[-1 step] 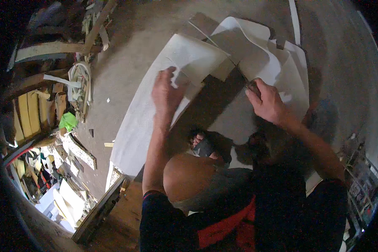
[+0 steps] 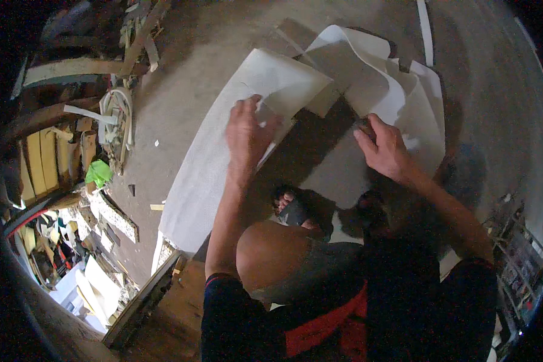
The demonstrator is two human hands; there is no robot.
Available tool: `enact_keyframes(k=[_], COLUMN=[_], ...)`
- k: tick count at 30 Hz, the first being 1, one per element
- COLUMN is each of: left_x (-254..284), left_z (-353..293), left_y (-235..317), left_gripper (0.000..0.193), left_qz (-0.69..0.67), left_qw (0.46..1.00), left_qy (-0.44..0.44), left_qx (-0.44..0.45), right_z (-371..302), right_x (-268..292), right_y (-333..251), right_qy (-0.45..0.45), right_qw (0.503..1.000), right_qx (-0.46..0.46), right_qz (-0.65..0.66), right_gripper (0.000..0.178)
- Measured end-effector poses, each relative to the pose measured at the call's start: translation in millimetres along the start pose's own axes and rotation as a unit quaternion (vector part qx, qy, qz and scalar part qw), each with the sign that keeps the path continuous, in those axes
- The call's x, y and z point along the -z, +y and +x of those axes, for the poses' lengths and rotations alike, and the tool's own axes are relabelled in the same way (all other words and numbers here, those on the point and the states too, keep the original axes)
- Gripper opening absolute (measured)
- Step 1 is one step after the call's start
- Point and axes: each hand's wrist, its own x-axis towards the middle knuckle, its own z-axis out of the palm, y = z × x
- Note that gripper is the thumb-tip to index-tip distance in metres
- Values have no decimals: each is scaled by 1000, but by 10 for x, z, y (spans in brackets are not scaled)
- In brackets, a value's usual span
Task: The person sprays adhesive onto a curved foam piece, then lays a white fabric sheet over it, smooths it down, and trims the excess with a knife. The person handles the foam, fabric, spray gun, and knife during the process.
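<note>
On the concrete floor (image 2: 199, 66), directly in front of the person's sandalled feet (image 2: 292, 208), lay the big white sheet (image 2: 205, 175), spread flat at its near end and buckled up into loose folds at its far end. From where I stood it looked like thin, pliant stuff, perhaps lining or paper-backed material: it curled and held soft creases, so I judged it light, floppy and easy to tear or crumple instead of stiff. It would want handling by its edges, with both hands spread apart, or it would sag and fold over on itself.

The left hand (image 2: 245, 134) was closed on the sheet's turned-up flap (image 2: 277, 75), fingers curled over the edge and pressing it down. The right hand (image 2: 385, 148) was gripping a small dark tool (image 2: 363, 125) against the sheet just beyond the feet; I could not tell whether it was a blade or a marker.

Beyond the sheet a narrow white offcut strip (image 2: 425, 30) lay on the floor. To the left of the sheet stood a cluttered heap of timber pieces (image 2: 48, 163) with a bright green scrap (image 2: 98, 173) among them. No bin or box showed clearly, and what that heap held further in was too dim to make out.
</note>
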Motion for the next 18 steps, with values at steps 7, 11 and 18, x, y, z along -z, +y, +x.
enact_keyframes(k=[7,11,18], left_x=[-205,-539,-75], left_z=[297,388,1058], left_y=[429,355,134], left_gripper=[86,62,48], left_qz=[184,391,35], left_qw=[974,911,996], left_qy=[-122,-114,-83], left_qx=[-41,-59,8], right_z=[62,-99,-729], right_x=[109,290,427], right_y=[64,-80,-25], right_qy=[22,-39,-115], right_qw=[998,992,987], right_qx=[-39,-112,-80], right_qz=[38,53,-76], right_gripper=[30,21,34])
